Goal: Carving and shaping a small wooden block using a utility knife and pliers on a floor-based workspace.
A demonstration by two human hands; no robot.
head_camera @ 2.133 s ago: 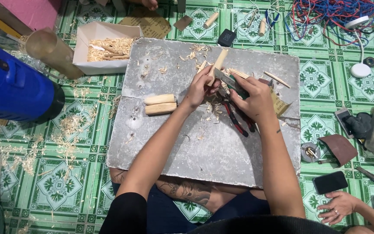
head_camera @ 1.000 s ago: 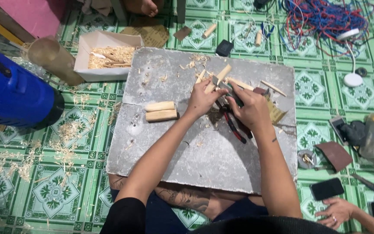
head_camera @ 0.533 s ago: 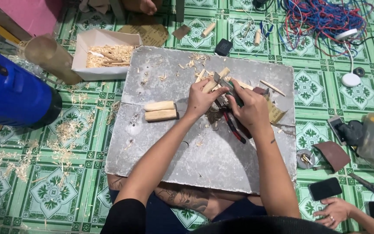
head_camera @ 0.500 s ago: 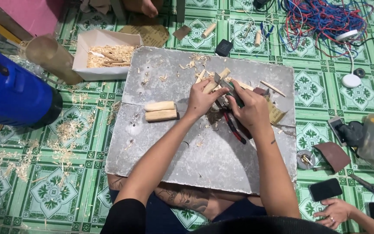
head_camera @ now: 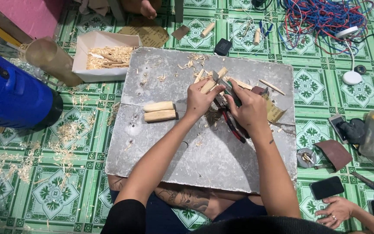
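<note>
Here, a short wooden stick (head_camera: 210, 84) is gripped by the left hand (head_camera: 201, 99); the fingers (head_camera: 194, 89) are closed around its lower part, and its upper end is seen above them, tilted toward the far right. A cutting tool with a dark green handle (head_camera: 231, 92) is held by the right hand (head_camera: 251, 111); the fingers (head_camera: 241, 98) are wrapped tight on it, and its tip is placed against the stick just beside the left fingertips; whether a blade touches the wood cannot be told. A pair of pliers with red and black handles (head_camera: 231, 125) is lying under the right hand, on the grey board (head_camera: 204, 160). To the left of the left fingers, well apart, two rounded wooden pieces (head_camera: 159, 111) are laid side by side, touching each other. Thin wooden sticks (head_camera: 272, 86) and shavings are scattered just beyond both hands. Far to the left of the fingers, a white box with shavings (head_camera: 104, 56) is standing on the tiled floor (head_camera: 57, 190). Another person's hand (head_camera: 336, 211) is seen near a black phone (head_camera: 327, 187), well apart from the right hand.
</note>
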